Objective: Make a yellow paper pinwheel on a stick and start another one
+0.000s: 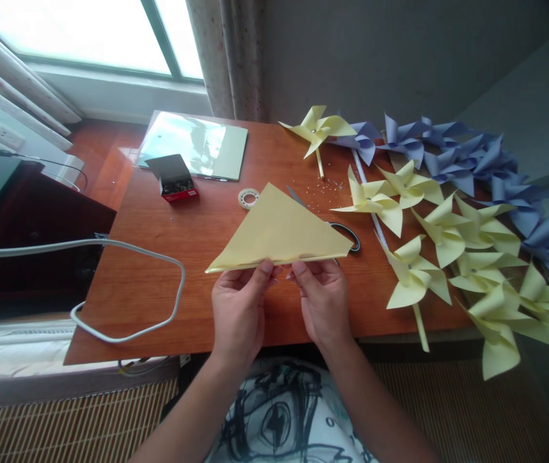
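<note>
Both hands hold a sheet of yellow paper [281, 225] above the table, its near edge rolled into a narrow tube and its far part tapering to a corner. My left hand [242, 302] pinches the rolled edge left of the middle, thumb on top. On the right of the middle, my right hand [322, 296] pinches the same edge in the same way. Partly under the paper lie scissors [349, 235] with black handles. A roll of tape [248, 199] rests just beyond the paper's left side.
Yellow paper pinwheels [409, 273] and blue-violet pinwheels [448, 151] crowd the table's right side. A red-and-black box [177, 190] of small dark pieces stands open near a glossy packet of paper sheets [226, 151]. A white cable [180, 289] loops across the left. Small scraps [325, 193] are scattered mid-table.
</note>
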The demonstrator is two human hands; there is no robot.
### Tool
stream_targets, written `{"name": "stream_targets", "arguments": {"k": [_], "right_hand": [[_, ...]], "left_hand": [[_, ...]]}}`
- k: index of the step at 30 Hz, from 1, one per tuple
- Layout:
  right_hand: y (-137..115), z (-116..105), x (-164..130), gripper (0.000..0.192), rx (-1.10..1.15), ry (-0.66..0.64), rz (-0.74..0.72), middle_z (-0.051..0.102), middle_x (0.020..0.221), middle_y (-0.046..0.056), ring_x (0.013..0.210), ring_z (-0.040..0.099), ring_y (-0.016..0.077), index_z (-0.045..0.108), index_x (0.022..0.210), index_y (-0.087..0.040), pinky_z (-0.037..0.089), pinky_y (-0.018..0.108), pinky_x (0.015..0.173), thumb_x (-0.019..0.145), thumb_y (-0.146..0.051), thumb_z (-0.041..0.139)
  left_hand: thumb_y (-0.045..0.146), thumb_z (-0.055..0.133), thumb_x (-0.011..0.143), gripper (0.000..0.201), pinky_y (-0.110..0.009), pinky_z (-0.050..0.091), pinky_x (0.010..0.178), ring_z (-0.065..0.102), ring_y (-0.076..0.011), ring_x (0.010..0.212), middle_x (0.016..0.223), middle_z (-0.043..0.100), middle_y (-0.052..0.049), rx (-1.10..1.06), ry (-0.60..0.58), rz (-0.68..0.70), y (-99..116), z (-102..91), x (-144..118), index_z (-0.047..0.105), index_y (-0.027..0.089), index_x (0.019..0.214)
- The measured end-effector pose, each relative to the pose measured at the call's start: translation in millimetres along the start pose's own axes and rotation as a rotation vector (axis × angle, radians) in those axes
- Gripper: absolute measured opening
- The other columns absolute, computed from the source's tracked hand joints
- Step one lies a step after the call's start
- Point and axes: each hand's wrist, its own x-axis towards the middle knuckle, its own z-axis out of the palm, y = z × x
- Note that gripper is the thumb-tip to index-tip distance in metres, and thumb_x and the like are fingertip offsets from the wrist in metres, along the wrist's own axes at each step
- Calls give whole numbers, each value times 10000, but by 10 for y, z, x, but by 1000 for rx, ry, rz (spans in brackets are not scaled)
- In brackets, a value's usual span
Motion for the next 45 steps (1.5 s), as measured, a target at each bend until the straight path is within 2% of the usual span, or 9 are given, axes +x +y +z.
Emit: {"name": "stream_targets", "arguments": {"k": [5, 10, 13, 16, 19, 26, 31, 37, 45], "right_hand": [[5, -20, 0, 124, 23, 3, 17, 784, 737, -20, 645, 702, 94, 781, 816, -203, 545, 176, 592, 741, -224, 877], [16, 11, -8, 174, 30, 69, 33, 757, 676, -29, 566, 657, 84, 758, 786, -188, 526, 186, 558, 711, -258, 898], [15, 32, -2, 204, 23, 98, 43, 758, 696, -23, 573, 651, 86, 746, 804, -179, 527, 192, 563, 707, -273, 899], [10, 36, 8, 216, 25, 115, 41, 752, 696, -26, 575, 648, 81, 736, 806, -176, 528, 185, 568, 707, -274, 900], [7, 26, 9, 211, 33, 105, 33, 765, 733, -22, 595, 661, 80, 743, 835, -181, 533, 182, 578, 719, -270, 896], [14, -21, -8, 120, 0, -4, -9, 790, 762, -6, 691, 712, 103, 782, 853, -202, 549, 191, 630, 765, -225, 860], [23, -1, 2, 133, 7, 45, 13, 758, 678, -16, 580, 642, 79, 769, 781, -186, 513, 184, 576, 733, -239, 881], [29, 40, 13, 203, 6, 114, 43, 743, 674, -25, 578, 627, 84, 740, 810, -182, 522, 199, 594, 721, -284, 891], [27, -8, -12, 155, -37, 12, 22, 765, 713, 0, 626, 653, 107, 767, 811, -177, 527, 227, 615, 731, -248, 879]], "left_hand": [[171, 908, 696, 183, -156, 588, 655, 704, -78, 633, 763, 784, -8, -5, -8, -3, -5, -10, 5, 790, 158, 836], [239, 927, 679, 209, -167, 575, 624, 679, -80, 591, 697, 759, -9, 45, 54, 51, -35, -5, -8, 770, 141, 775], [256, 926, 680, 228, -180, 578, 637, 696, -95, 638, 757, 776, -23, 69, 63, 54, -43, -4, -11, 776, 142, 809], [213, 918, 690, 221, -178, 585, 685, 719, -104, 731, 854, 799, -31, 59, 18, 44, -44, -9, -15, 790, 160, 862], [171, 908, 698, 223, -166, 585, 698, 722, -100, 754, 877, 807, -31, 48, -16, 33, -44, -15, -14, 800, 171, 893], [179, 919, 681, 208, -169, 591, 684, 716, -92, 716, 853, 805, -20, 12, 25, 21, -11, 4, 13, 795, 171, 848], [230, 926, 681, 205, -174, 592, 675, 705, -87, 661, 791, 792, -19, 30, 27, 39, -20, 1, 14, 797, 163, 825], [200, 916, 693, 197, -164, 586, 696, 716, -95, 719, 834, 804, -26, 73, -10, 55, -24, -12, -23, 811, 175, 859], [246, 927, 680, 227, -184, 584, 681, 702, -94, 672, 799, 790, -24, 69, 36, 69, -7, -26, 14, 799, 167, 850]]}}
